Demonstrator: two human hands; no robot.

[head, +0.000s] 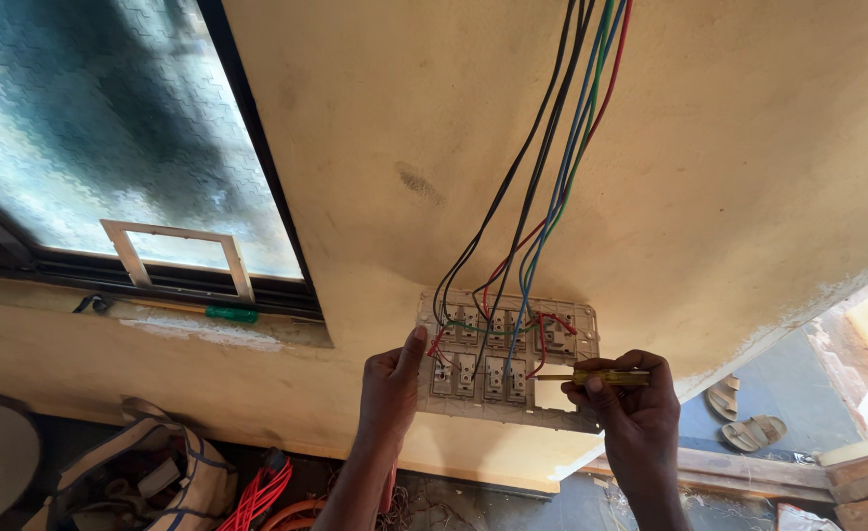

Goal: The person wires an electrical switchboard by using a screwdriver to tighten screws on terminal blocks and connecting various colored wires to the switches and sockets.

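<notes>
I see left hand point(390, 388) gripping plate point(508, 364) left edge; right hand point(631, 398) closed on screwdriver point(591, 377), tip at switch. Wires point(542, 197) joined, plate not yet fixed on wall point(709, 177).

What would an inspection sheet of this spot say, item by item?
Surface: cream plastered wall, stained.
Job's things: pale plastic switch plate held back side out against the wall; yellow-handled screwdriver, tip at a module.
Clutter: striped canvas tool bag, red wire coil, green-handled tool on the sill.
Hands: left hand steadies the plate's edge; right hand grips the screwdriver.
Cables: black, blue, red and green wires run from above into the plate.
Surroundings: frosted window, pair of sandals on the floor.
</notes>
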